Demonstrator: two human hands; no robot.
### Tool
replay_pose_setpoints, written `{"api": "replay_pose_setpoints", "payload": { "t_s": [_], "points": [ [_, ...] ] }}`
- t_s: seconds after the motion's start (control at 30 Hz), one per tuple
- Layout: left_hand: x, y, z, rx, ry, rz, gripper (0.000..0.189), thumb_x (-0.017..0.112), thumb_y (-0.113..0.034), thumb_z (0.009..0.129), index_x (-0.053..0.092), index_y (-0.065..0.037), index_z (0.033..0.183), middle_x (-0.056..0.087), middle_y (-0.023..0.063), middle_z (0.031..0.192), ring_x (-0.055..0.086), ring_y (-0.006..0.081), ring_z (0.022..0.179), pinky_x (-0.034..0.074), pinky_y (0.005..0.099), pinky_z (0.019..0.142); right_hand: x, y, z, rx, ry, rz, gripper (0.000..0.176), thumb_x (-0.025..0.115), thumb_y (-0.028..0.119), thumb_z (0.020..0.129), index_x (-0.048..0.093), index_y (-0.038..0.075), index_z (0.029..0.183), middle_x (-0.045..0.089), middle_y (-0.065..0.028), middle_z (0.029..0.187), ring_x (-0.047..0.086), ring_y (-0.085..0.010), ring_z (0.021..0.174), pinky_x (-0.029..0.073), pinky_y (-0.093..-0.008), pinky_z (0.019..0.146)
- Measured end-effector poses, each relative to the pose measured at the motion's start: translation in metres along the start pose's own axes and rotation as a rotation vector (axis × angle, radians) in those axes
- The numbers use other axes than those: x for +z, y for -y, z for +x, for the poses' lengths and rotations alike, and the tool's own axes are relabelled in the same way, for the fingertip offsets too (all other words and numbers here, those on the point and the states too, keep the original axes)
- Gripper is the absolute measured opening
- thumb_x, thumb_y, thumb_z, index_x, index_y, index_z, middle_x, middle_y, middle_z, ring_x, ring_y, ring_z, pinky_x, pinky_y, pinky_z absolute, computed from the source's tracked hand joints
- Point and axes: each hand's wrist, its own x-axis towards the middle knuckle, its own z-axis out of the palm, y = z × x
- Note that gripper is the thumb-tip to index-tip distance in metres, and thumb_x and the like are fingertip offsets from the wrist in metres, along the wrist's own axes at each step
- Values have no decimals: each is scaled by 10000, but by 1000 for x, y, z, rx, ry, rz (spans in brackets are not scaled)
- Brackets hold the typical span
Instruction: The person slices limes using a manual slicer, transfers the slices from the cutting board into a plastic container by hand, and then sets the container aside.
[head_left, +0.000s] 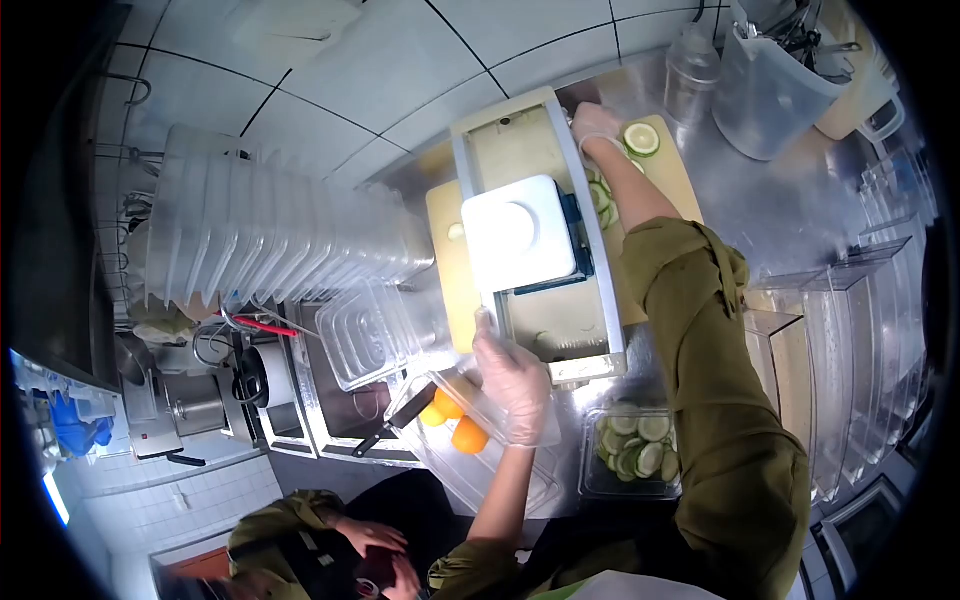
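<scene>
A metal-framed slicer [597, 250] with a white square pusher [513, 232] stands over a yellow cutting board [443, 215]. My left hand [515, 388], in a clear glove, has its fingers closed on the slicer's near left edge. At the slicer's far right corner is my right hand [597, 122], gloved too; its fingers are partly hidden behind the frame. Green slices [603, 203] lie on the board right of the slicer, and a lemon-like slice [641, 140] rests near my right wrist. More round slices fill a clear container [636, 447] at the front.
Oranges [469, 435] and a black-handled knife [408, 408] lie by a clear lid. Stacked clear containers [270, 220] stand left. A clear pitcher [770, 95] with utensils stands back right. Another person's hands [375, 540] hold a dark object at lower left.
</scene>
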Motion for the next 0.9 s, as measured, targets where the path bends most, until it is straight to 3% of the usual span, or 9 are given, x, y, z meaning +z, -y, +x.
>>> {"api": "replay_pose_setpoints", "payload": {
  "t_s": [0.1, 0.2, 0.3, 0.47, 0.6, 0.7, 0.73, 0.83, 0.9],
  "points": [
    [-1, -2, 2, 43, -23, 34, 513, 446, 54, 797, 406, 11, 1307, 520, 226, 1176, 532, 390, 1051, 440, 413, 890, -7, -11, -15, -186, -182, 27, 231, 534, 185, 814, 647, 85, 989, 668, -104, 973, 632, -296, 953, 474, -435, 802],
    [1, 0, 1, 37, -33, 65, 508, 436, 43, 831, 394, -48, 1329, 539, 192, 1205, 556, 355, 1075, 453, 399, 895, -21, -29, -28, -359, 117, 131, 248, 533, 173, 798, 614, 87, 1016, 657, -135, 967, 615, -323, 954, 457, -433, 820],
    [0, -1, 1, 41, -22, 34, 506, 444, 46, 787, 415, 21, 1292, 529, 212, 1127, 535, 392, 1018, 446, 426, 857, -15, -39, -46, -469, -20, 324, 130, 565, 94, 789, 615, 94, 909, 656, -142, 927, 606, -356, 916, 472, -400, 821],
    [-4, -4, 0, 44, 0, 47, 506, 444, 45, 781, 415, 27, 1286, 524, 214, 1132, 527, 394, 1034, 440, 427, 867, -9, -48, -66, -638, 72, -7, 284, 572, 179, 803, 633, 100, 1069, 618, -104, 1096, 549, -286, 1068, 422, -415, 896],
    [-4, -2, 0, 52, 3, 21, 564, 459, 23, 769, 386, -40, 1324, 512, 205, 1206, 528, 404, 1069, 438, 448, 883, -7, -59, -96, -715, -64, 57, 200, 550, 210, 810, 676, 136, 947, 626, -125, 967, 608, -320, 929, 470, -437, 808],
    [-4, -1, -1, 53, 6, 32, 560, 463, 22, 767, 390, -33, 1319, 512, 203, 1209, 521, 402, 1084, 431, 440, 899, -27, -56, -113, -636, 67, 59, 213, 542, 196, 813, 677, 154, 972, 635, -112, 1020, 599, -303, 981, 444, -422, 868],
    [-5, -2, -1, 50, 11, 22, 559, 466, 20, 768, 391, -33, 1319, 511, 203, 1212, 519, 399, 1090, 428, 437, 905, -50, -48, -116, -458, 306, 80, 236, 535, 196, 809, 676, 166, 996, 606, -99, 1156, 544, -282, 1095, 416, -427, 920],
    [-7, -3, -1, 63, 11, 9, 563, 474, 18, 757, 395, -24, 1314, 508, 202, 1210, 513, 393, 1097, 428, 428, 912, -67, -58, -129, -497, -8, 10, 320, 524, 237, 847, 619, 200, 1151, 508, -30, 1325, 419, -245, 1260, 318, -457, 1040],
    [-5, -1, -1, 96, -9, 16, 578, 480, 20, 734, 398, -6, 1306, 504, 203, 1194, 510, 391, 1087, 437, 423, 901, -65, -61, -135, -460, -48, -18, 456, 547, 268, 840, 493, 241, 1293, 366, -48, 1438, 347, -308, 1306, 336, -516, 1013]
  ]
}}
